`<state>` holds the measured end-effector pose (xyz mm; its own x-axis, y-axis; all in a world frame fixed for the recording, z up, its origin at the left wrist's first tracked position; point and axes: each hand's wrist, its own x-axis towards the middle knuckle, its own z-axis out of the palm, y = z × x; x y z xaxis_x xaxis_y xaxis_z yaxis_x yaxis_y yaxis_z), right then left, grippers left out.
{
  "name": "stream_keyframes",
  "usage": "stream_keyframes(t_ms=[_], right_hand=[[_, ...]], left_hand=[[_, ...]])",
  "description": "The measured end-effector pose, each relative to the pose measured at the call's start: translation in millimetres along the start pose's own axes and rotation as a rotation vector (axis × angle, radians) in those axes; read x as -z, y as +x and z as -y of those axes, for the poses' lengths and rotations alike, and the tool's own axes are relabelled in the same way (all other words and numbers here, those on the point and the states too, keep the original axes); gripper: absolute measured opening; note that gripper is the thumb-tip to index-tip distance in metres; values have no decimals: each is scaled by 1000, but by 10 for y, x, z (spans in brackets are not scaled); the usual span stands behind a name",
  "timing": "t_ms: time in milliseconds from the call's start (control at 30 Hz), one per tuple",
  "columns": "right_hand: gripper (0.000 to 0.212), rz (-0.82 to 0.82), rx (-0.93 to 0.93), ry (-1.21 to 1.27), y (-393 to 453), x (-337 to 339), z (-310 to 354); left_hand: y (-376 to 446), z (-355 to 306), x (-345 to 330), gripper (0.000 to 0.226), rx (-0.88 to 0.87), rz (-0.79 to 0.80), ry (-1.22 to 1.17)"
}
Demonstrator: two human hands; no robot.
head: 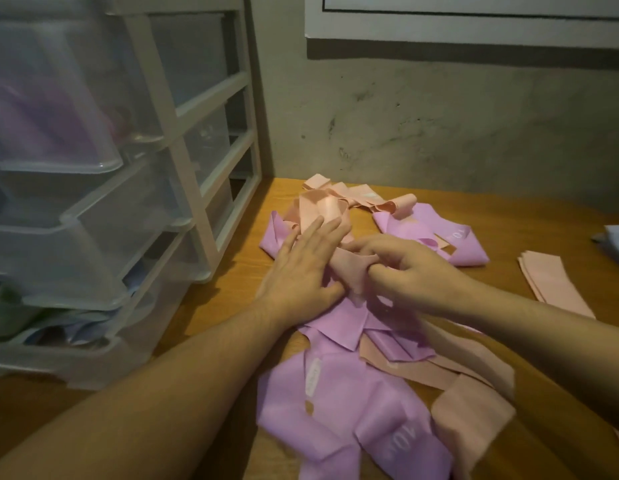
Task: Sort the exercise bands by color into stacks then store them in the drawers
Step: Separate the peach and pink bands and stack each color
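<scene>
Purple bands point(339, 410) sprawl across the bottom centre of the frame, tangled with peach bands point(474, 393), so the mix is clearly not yet sorted. Just above them, mid-frame, the left hand point(301, 268) lies flat with fingers straight, pressing the heap down, probably to pin it while a strip is drawn free. Beside it the right hand point(405, 268) curls its fingers and thumb round a peach band point(349, 271), seemingly to tease it loose. At the right edge a neat peach stack point(554, 285) waits on the wooden table point(211, 306), likely where that strip belongs. Further up, more peach loops point(335, 199) lie near the wall. Drawers point(93, 237) at left stand pulled out, some already holding bands.
</scene>
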<state>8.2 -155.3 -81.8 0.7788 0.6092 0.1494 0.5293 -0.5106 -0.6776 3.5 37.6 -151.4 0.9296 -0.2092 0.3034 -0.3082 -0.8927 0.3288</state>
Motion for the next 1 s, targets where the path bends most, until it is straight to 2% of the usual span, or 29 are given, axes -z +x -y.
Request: stream_keyframes(t_ms=[233, 333, 400, 533, 567, 633, 733, 833, 900, 1000], right_hand=[[29, -35, -313, 418, -491, 197, 113], [27, -176, -415, 416, -688, 248, 135], [26, -272, -468, 459, -812, 302, 105], [23, -294, -533, 532, -1072, 419, 61], [16, -302, -555, 545, -1125, 435, 54], [7, -343, -594, 542, -1209, 469, 55], [11, -412, -604, 503, -1284, 530, 54], [21, -450, -610, 521, -1334, 588, 114], [23, -440, -649, 604, -1377, 608, 190], [29, -476, -645, 721, -1443, 609, 316]], left_hand=[[-68, -133, 103, 52, -57, 28, 27], [-118, -118, 97, 36, -171, -33, 15], [-145, -118, 103, 24, -221, -6, 41], [-255, -287, 169, 36, -312, -17, 33], [-291, -362, 201, 38, -313, -39, 3], [-361, -510, 244, 35, -321, -67, -34], [-402, -705, 277, 24, -398, -114, -35], [-442, -876, 353, 22, -251, 77, -275], [-494, -961, 393, 33, -174, 212, -391], [-600, -1117, 455, 49, -152, 269, -429]])
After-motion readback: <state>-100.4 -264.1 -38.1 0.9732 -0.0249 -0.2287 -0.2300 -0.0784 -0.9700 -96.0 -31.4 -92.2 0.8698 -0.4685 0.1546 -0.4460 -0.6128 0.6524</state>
